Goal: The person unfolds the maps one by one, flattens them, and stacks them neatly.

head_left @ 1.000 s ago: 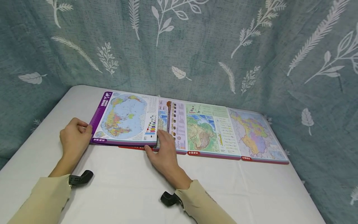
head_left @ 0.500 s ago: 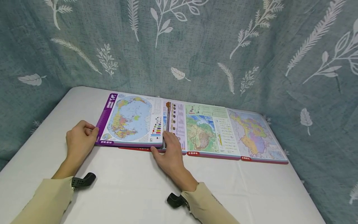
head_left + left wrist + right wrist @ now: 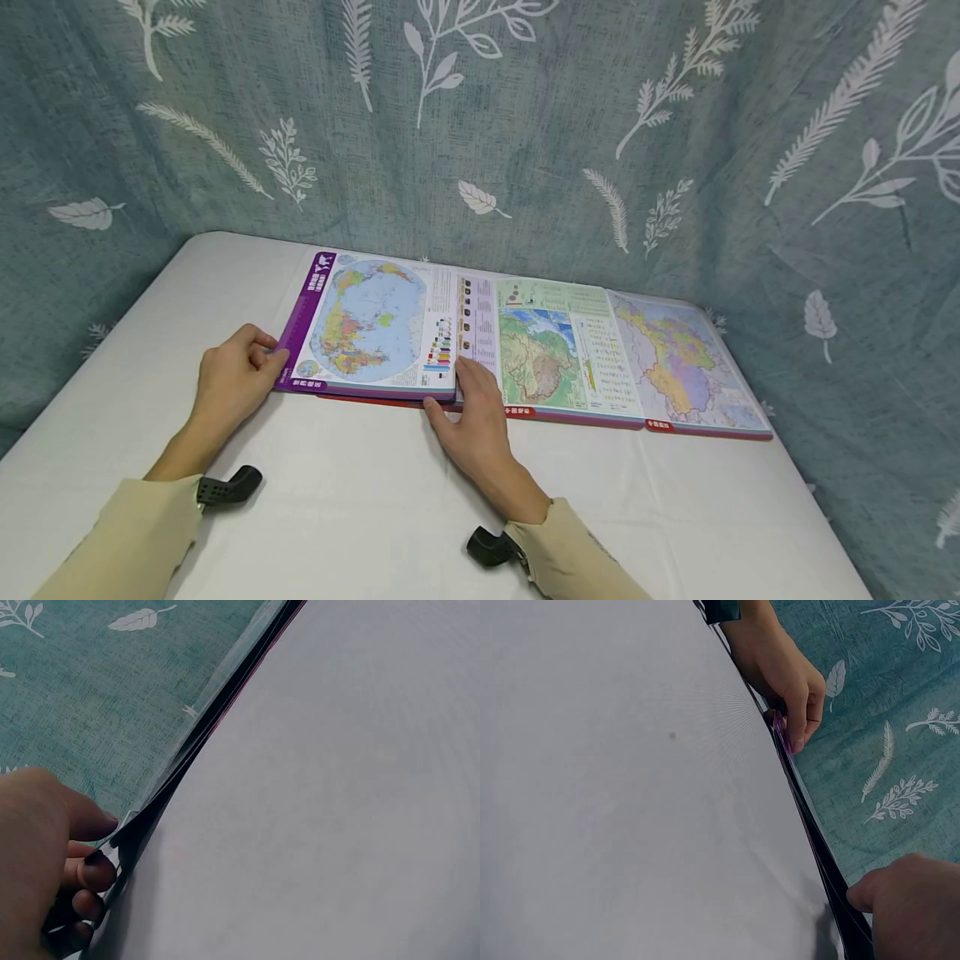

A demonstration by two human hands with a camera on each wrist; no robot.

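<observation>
A world map [image 3: 371, 321] with a purple left border lies over the left end of a row of map panels in the head view. My left hand [image 3: 236, 379] pinches its near left corner, thumb and fingers curled at the purple border. The left hand [image 3: 37, 862] also shows at the dark edge in the left wrist view. Near the other front corner, my right hand [image 3: 476, 421] has its thumb at the front edge and its fingers extended along the right side. In the right wrist view, the right hand's thumb [image 3: 866, 891] touches the dark edge.
Next to the world map lie a green relief map panel [image 3: 540, 358] and, at the right end, a pastel-coloured map panel [image 3: 678, 367], both with red tabs. A white cloth covers the table [image 3: 360, 508]. Behind hangs a teal leaf-patterned curtain [image 3: 525, 125].
Both hands have moved right with the world map, which slides over the panels beneath. More of the lilac panel under it is covered; the two right-hand panels stay in place.
</observation>
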